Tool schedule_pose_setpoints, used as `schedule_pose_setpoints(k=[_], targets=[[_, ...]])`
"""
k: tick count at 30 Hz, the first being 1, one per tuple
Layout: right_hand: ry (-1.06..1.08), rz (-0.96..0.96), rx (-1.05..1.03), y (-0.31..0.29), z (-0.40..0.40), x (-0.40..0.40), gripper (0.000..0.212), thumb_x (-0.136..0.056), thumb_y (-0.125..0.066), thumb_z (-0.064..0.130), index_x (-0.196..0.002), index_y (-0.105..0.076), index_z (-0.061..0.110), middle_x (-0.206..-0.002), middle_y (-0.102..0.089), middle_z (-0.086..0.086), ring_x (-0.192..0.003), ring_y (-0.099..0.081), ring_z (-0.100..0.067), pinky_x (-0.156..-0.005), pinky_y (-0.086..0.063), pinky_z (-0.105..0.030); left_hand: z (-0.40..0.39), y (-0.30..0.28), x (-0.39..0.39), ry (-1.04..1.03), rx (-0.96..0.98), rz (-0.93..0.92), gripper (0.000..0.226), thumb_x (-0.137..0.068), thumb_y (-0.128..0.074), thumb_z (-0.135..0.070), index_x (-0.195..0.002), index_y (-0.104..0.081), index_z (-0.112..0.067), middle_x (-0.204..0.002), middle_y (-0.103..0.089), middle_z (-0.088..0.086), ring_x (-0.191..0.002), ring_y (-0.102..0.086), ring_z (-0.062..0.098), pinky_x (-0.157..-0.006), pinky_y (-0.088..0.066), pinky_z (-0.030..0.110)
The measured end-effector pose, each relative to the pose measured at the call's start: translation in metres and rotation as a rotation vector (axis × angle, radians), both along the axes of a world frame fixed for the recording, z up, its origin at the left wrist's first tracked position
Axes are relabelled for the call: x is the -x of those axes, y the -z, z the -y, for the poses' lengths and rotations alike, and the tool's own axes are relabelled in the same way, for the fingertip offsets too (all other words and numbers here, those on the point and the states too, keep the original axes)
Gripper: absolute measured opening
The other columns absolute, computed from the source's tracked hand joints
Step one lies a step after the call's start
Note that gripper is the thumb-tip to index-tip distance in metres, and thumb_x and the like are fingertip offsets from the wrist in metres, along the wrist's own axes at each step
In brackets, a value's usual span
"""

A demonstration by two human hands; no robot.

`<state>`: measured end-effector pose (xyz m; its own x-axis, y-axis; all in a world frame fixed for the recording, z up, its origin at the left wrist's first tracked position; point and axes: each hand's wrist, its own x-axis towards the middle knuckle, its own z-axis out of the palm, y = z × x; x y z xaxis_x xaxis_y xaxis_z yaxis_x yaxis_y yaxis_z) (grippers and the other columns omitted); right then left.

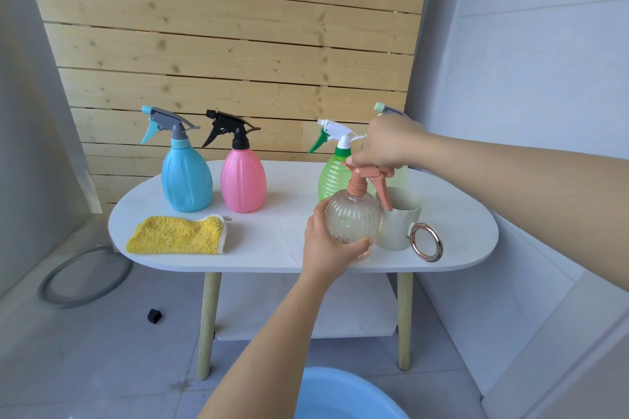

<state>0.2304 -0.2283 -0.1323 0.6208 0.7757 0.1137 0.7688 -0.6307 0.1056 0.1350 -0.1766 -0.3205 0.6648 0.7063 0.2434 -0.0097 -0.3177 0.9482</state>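
- The white oval table (272, 238) is carrying everything; a bare stretch is lying open between the yellow terry cloth (177, 235) at near left and the clear ribbed round spray bottle (354, 218).
- The clear bottle is sitting right of centre, close to the table's near edge; whether its base is resting on the top cannot be told.
- The cream cup with a gold ring handle (400, 224) is standing just right of it, and the ring is reaching close to the near edge.
- The left grip (326, 241) is wrapping the bottle's belly from the near left, fingers curling under its lower side.
- The right grip (388, 143) is pinching the peach trigger head (366, 177) from above, its lever hanging over the cup's mouth.
- The green ribbed spray bottle (335, 173) is crowding just behind, while the blue spray bottle (185, 173) and the pink spray bottle (242, 180) are standing well apart at far left.
- A light blue basin (340, 398) is lying on the floor, near side.
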Motion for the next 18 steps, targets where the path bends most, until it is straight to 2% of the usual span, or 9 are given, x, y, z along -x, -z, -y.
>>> schedule_pose_setpoints(k=[4, 7, 9, 10, 11, 13, 15, 17, 18], targets=[[0.013, -0.206, -0.001, -0.002, -0.002, 0.003, 0.044, -0.091, -0.052, 0.035, -0.052, -0.054, 0.013, -0.035, -0.054, 0.003, -0.045, -0.048, -0.012, -0.045, -0.034, -0.021, 0.0, 0.001, 0.001, 0.002, -0.001, 0.001, 0.093, -0.062, -0.084, -0.03, -0.139, -0.031, -0.029, -0.129, -0.04, -0.01, -0.122, -0.041, 0.011, -0.095, -0.046, 0.031], [-0.092, -0.43, 0.026, -0.01, 0.009, -0.003, 0.044, -0.096, -0.049, 0.038, -0.061, -0.053, 0.01, -0.068, -0.069, -0.007, -0.054, -0.061, -0.017, -0.049, -0.045, -0.02, -0.001, 0.0, 0.001, -0.001, -0.007, -0.002, 0.094, -0.063, -0.085, -0.031, -0.139, -0.03, -0.028, -0.129, -0.039, -0.01, -0.121, -0.041, 0.01, -0.09, -0.044, 0.025], [-0.193, -0.556, 0.05, -0.017, 0.021, -0.01, 0.031, -0.098, -0.047, 0.034, -0.076, -0.058, 0.015, -0.083, -0.069, -0.003, -0.073, -0.068, -0.021, -0.057, -0.048, -0.019, -0.001, -0.001, 0.001, -0.005, -0.012, -0.001, 0.094, -0.063, -0.085, -0.031, -0.14, -0.03, -0.028, -0.128, -0.039, -0.01, -0.12, -0.041, 0.01, -0.09, -0.044, 0.025], [-0.234, -0.602, 0.043, -0.02, 0.028, -0.014, 0.017, -0.098, -0.048, 0.029, -0.091, -0.06, 0.021, -0.086, -0.068, 0.0, -0.081, -0.068, -0.021, -0.061, -0.048, -0.017, -0.001, -0.001, 0.001, -0.006, -0.014, -0.002, 0.094, -0.063, -0.085, -0.031, -0.139, -0.03, -0.028, -0.128, -0.039, -0.01, -0.12, -0.041, 0.01, -0.089, -0.044, 0.025], [-0.269, -0.653, 0.038, -0.024, 0.034, -0.018, 0.014, -0.098, -0.048, 0.022, -0.107, -0.057, 0.028, -0.09, -0.067, 0.001, -0.089, -0.067, -0.019, -0.066, -0.047, -0.017, -0.001, -0.002, 0.001, -0.004, -0.013, -0.005, 0.094, -0.063, -0.085, -0.031, -0.139, -0.03, -0.029, -0.128, -0.039, -0.01, -0.119, -0.041, 0.009, -0.088, -0.043, 0.023], [-0.316, -0.713, 0.081, -0.03, 0.039, -0.026, 0.037, -0.097, -0.048, 0.01, -0.127, -0.05, 0.032, -0.102, -0.067, 0.002, -0.1, -0.063, -0.013, -0.077, -0.045, -0.018, -0.001, -0.002, 0.002, 0.001, -0.005, -0.006, 0.093, -0.064, -0.085, -0.029, -0.139, -0.03, -0.031, -0.126, -0.038, -0.011, -0.117, -0.04, 0.008, -0.083, -0.039, 0.019], [-0.309, -0.738, 0.181, -0.033, 0.039, -0.031, 0.044, -0.096, -0.047, 0.002, -0.133, -0.05, 0.026, -0.11, -0.066, 0.007, -0.106, -0.059, -0.007, -0.09, -0.043, -0.021, -0.001, -0.002, 0.002, 0.005, 0.004, -0.005, 0.092, -0.064, -0.085, -0.029, -0.138, -0.03, -0.032, -0.126, -0.038, -0.011, -0.117, -0.041, 0.008, -0.081, -0.038, 0.015], [-0.297, -0.744, 0.251, -0.033, 0.037, -0.033, 0.05, -0.095, -0.046, -0.003, -0.138, -0.046, 0.024, -0.122, -0.063, 0.004, -0.116, -0.056, -0.012, -0.105, -0.036, -0.028, -0.001, -0.002, 0.002, 0.009, 0.006, -0.006, 0.093, -0.065, -0.085, -0.028, -0.139, -0.03, -0.031, -0.126, -0.038, -0.011, -0.116, -0.041, 0.007, -0.073, -0.038, 0.008], [-0.302, -0.722, 0.259, -0.032, 0.036, -0.033, 0.052, -0.095, -0.046, -0.002, -0.138, -0.045, 0.027, -0.126, -0.061, 0.0, -0.119, -0.054, -0.016, -0.108, -0.034, -0.028, -0.001, -0.002, 0.002, 0.008, 0.007, -0.005, 0.093, -0.065, -0.085, -0.028, -0.139, -0.03, -0.031, -0.126, -0.038, -0.011, -0.115, -0.041, 0.007, -0.071, -0.038, 0.007]])
